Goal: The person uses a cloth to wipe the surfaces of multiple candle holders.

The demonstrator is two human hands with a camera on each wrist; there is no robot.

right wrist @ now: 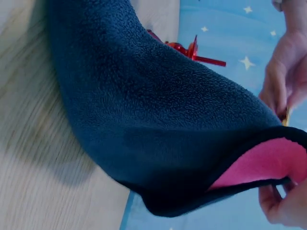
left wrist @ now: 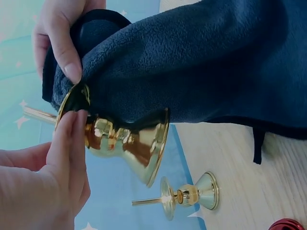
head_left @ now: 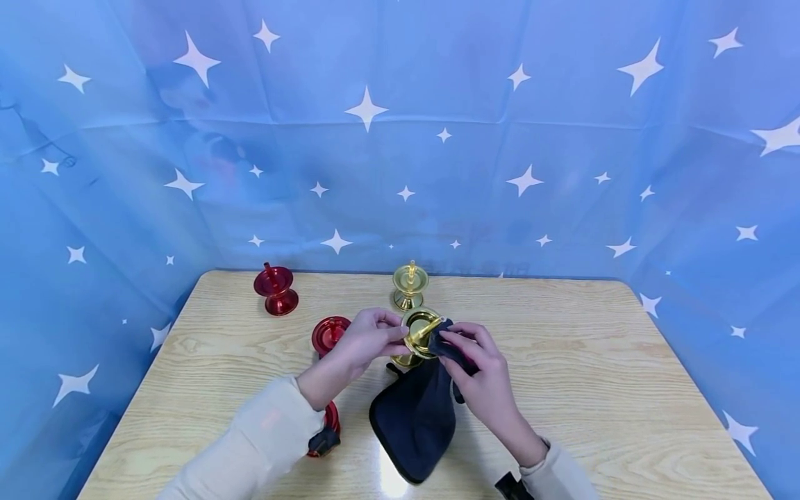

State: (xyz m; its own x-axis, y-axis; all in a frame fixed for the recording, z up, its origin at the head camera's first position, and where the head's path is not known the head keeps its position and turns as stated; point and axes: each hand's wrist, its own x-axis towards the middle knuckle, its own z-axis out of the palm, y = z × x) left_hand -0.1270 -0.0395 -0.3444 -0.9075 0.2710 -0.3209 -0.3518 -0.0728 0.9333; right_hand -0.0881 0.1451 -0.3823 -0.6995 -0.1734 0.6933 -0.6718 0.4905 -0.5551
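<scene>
Left hand [head_left: 369, 338]: gripping gold candlestick [left wrist: 106, 135]. Right hand [head_left: 480, 361]: pinching dark cloth [head_left: 414, 420] against it. Apparently mid-wipe, not yet set down.

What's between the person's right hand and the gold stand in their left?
The head view shows a dark cloth there, pinched by the right hand.

Red stand [head_left: 275, 283] near far left corner of surface [head_left: 594, 375]. Gold stand [head_left: 410, 285] upright by middle of far edge. Second red stand [head_left: 328, 336], partly hidden, left half; third red stand [head_left: 332, 417] toward near edge. Blue starred backdrop [head_left: 450, 76] beyond far edge.
</scene>
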